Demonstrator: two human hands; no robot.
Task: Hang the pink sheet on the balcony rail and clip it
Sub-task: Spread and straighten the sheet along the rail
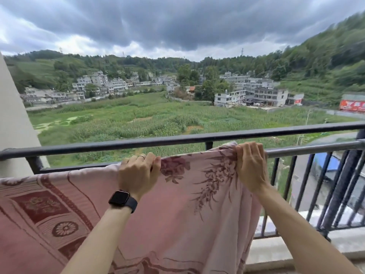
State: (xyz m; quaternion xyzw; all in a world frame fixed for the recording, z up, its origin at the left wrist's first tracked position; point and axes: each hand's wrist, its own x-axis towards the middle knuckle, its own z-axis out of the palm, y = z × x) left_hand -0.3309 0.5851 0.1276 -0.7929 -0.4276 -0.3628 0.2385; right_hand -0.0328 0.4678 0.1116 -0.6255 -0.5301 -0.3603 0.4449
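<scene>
Both the left hand [138, 171] and the right hand [250, 165] grip the top edge of the pink sheet [177, 204], held lengthwise just beneath the balcony rail [177, 138], which lies beyond the knuckles.

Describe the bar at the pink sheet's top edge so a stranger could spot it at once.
Find the dark balcony railing across the foreground, with two long horizontal bars. The one meant is the lower bar, where the left hand and right hand grip the top edge of the pink sheet. Unlike the bare upper bar, cloth hides its middle and the uprights hang below it.
</scene>
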